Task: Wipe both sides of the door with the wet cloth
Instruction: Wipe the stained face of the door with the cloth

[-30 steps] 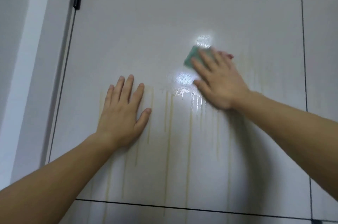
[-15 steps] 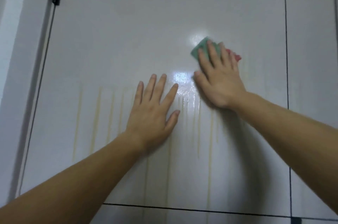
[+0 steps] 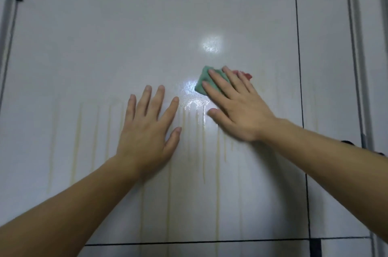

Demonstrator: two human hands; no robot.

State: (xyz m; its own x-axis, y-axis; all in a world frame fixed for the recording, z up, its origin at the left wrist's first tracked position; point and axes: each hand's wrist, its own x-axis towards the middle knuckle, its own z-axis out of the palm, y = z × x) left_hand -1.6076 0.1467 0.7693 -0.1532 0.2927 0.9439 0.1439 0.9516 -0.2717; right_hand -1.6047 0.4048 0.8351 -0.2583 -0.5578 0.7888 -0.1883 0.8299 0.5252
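Door (image 3: 147, 36): pale, streaked; right hand (image 3: 237, 109) flat, pressing green cloth (image 3: 202, 83); left hand (image 3: 147, 130) flat, fingers spread, holding nothing.

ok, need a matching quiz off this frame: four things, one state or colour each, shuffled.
1 left hand
2 right hand
3 cloth
4 streaks

A green
B yellowish, running down the door
C flat on bare door, holds nothing
D presses the cloth with straight fingers

Pairs: 1-C, 2-D, 3-A, 4-B
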